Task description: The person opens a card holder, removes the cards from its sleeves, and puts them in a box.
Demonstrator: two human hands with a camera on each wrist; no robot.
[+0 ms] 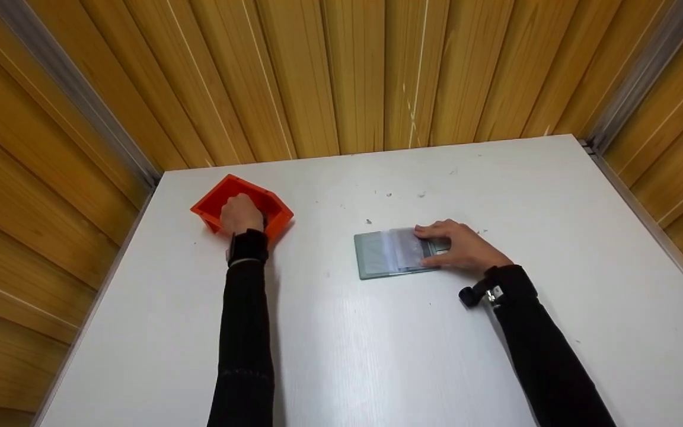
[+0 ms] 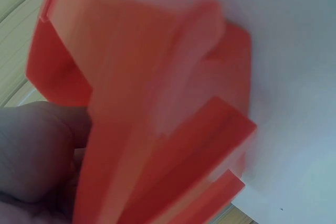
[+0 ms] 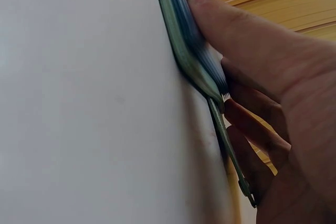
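In the head view my left hand [image 1: 241,213] reaches down into an orange-red plastic bin [image 1: 280,225] at the table's left. The bin wall hides its fingertips; in the left wrist view the hand [image 2: 34,150] shows behind that wall with fingers bent, and I cannot tell what they hold. My right hand [image 1: 466,244] grips the right part of a green card holder [image 1: 368,255] with clear plastic sleeves [image 1: 401,249], lying on the table. Thumb and fingers span its two long edges. Up close in the right wrist view, the thumb [image 3: 210,11] presses the stacked sleeves and a thin green strap [image 3: 226,145] hangs from the cover.
A white table [image 1: 341,356] carries both things, with small dark specks and marks [image 1: 389,194] on its far half. Wood-patterned panel walls [image 1: 353,77] stand behind it and on both sides, with grey metal posts at the corners.
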